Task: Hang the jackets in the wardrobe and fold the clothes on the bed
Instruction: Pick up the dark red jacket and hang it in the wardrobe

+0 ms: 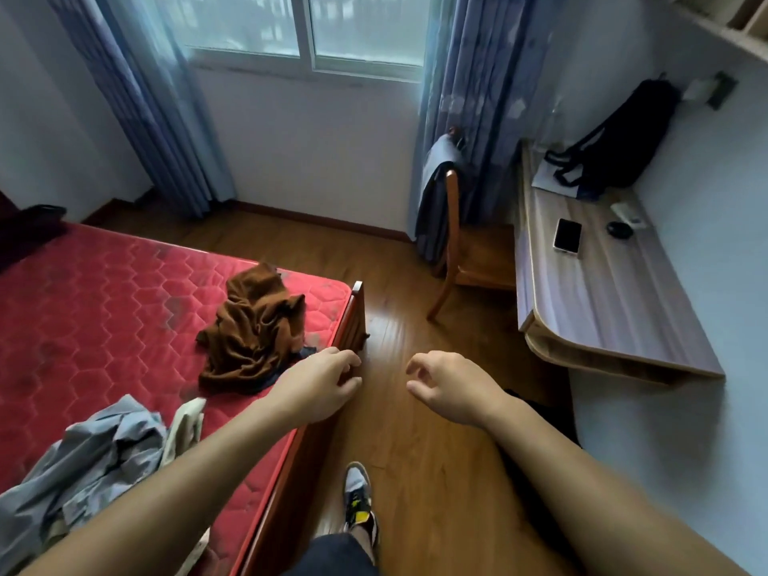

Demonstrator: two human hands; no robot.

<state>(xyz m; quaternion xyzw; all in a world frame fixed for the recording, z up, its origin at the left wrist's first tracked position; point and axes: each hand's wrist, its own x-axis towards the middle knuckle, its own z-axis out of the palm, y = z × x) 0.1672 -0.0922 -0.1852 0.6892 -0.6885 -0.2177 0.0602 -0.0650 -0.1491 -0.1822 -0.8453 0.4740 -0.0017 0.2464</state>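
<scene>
Left hand (320,384) near crumpled brown garment (253,326)

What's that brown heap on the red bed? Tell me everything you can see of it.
The brown garment is soft, rust-brown cloth that looks knitted, crumpled into a loose heap with deep folds and not yet folded. Its type cannot be told. It lies on the red mattress near the foot corner, close to the wooden footboard. A dark cloth peeks out from under its near edge. The left hand hovers just beside that edge, holding nothing; whether it touches the garment cannot be told.
</scene>
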